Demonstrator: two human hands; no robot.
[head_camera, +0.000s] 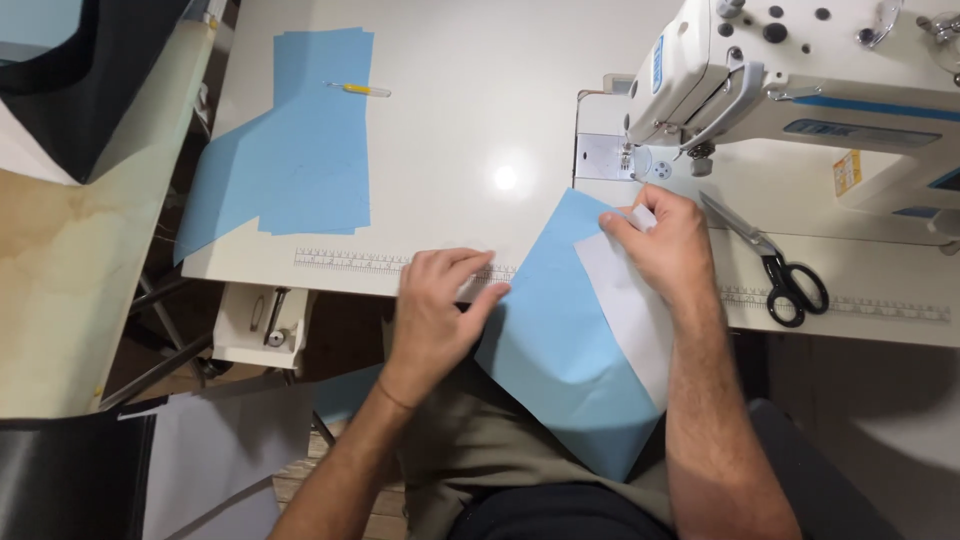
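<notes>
sewing machine (800, 80) cropped, needle perhaps blurred

Bright, even overhead light; a round glare spot on the white table (505, 178); sharp focus, corners slightly bowed.

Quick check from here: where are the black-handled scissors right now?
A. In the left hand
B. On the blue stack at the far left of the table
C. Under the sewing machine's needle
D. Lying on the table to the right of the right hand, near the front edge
D: the scissors lie flat on the table just right of the right hand, untouched, while both hands work the blue fabric piece.
</notes>
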